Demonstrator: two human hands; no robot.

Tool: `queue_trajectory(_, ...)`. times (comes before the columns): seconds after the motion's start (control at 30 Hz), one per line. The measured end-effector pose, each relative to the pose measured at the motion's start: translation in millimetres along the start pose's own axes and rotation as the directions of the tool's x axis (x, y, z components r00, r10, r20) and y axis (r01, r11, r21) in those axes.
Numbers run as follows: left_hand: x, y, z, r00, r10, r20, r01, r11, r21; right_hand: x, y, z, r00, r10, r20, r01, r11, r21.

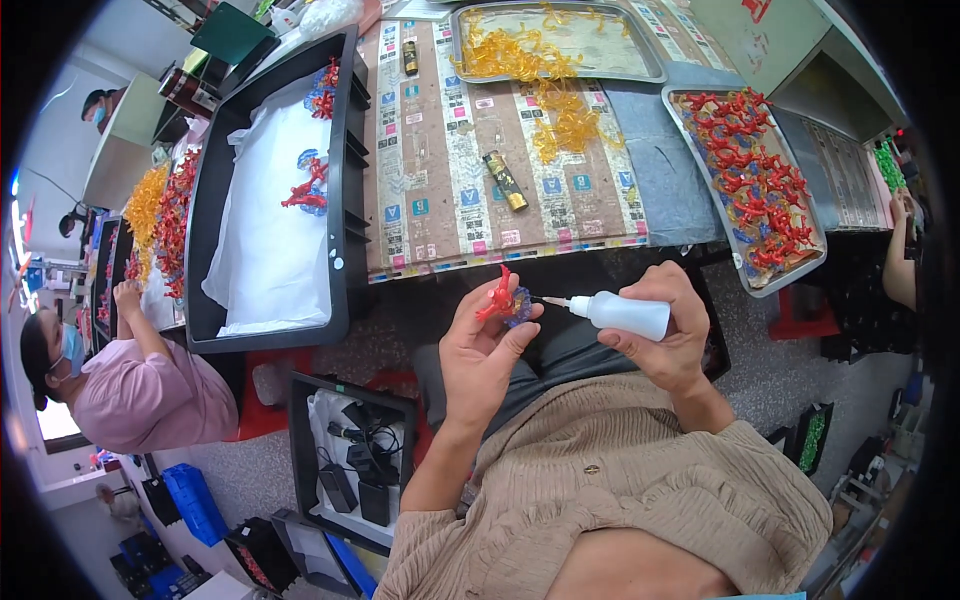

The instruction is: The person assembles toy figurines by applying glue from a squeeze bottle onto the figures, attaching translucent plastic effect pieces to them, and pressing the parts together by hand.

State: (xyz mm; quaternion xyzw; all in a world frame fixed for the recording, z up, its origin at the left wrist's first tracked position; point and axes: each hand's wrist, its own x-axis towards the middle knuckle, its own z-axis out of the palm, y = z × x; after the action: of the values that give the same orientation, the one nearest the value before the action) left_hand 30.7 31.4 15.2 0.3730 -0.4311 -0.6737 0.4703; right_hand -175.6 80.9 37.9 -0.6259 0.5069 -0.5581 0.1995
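Between the fingers and thumb of my left hand (pixel 478 362) is a small red and blue plastic figure (pixel 503 302), held up in front of the table edge. My right hand (pixel 670 325) is wrapped round a white squeeze bottle (pixel 625 314) lying nearly level. Its thin nozzle points left and reaches the figure's blue part; I cannot tell whether the tip touches. Similar red figures with blue parts lie in the metal tray (pixel 676 91) at the right. A few more rest on white paper in the black crate (pixel 345 190) at the left.
A metal tray (pixel 655 62) at the back holds yellow curly plastic pieces (pixel 510 50), some spilling onto the printed table cover (pixel 430 150). Two black and gold cylinders, one nearer (pixel 505 182), lie there. Co-workers sit at the left (pixel 150 385) and right. Below, a black bin (pixel 300 400) holds power adapters.
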Motion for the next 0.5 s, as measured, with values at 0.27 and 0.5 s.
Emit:
queue_trajectory(0.27,-1.9,3.0,1.5,1.000,0.012,-0.016,-0.011,0.998,0.054,-1.6,-0.6,2.3,1.000,0.004,-0.023,-0.005,0.999,-0.044)
queue_trajectory(0.5,-2.6,-1.5,-0.5,1.000,0.029,-0.003,-0.029,0.997,0.073,-3.3,0.7,2.2,0.999,0.037,-0.025,-0.038,0.998,-0.052)
